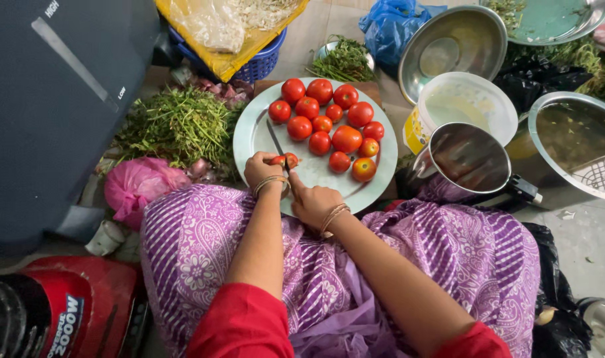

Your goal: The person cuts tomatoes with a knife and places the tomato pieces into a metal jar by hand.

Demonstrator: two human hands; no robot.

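Left fingers [266,161] curled narrow around a small tomato piece [290,159], pinning it to the near-left part of the plate [249,136]. Left hand [263,169] bent at the wrist, bangles showing. Right hand [314,202] just near of the plate's rim, closed on the handle of a knife [276,140], blade slanting far and left across bare metal, its edge meeting the held tomato. Handle itself hidden in the fist.

Judged from the plate: barely begun. Only the one tomato under the blade looks cut, and no heap of slices shows anywhere. A dozen or so whole tomatoes [329,119] lying in a loose cluster on the far and right half of the plate, untouched, just beside the cutting spot. Nearly all of the cutting left.

Around the plate: a pile of greens [180,126] to the left, a pink bag [140,182] nearer on that side, a blue basket [259,66] with a yellow sheet far left. More greens [345,61] at the far edge. To the right, a white tub [458,106], a steel pot [468,158] with a dark handle, a steel bowl [452,43] beyond, and a pan [574,142] at the right edge.

In the way: the whole tomatoes crowding the plate, leaving only the near-left strip for the blade; the pot close against the right elbow's side; purple cloth over the lap [342,265] under both forearms.
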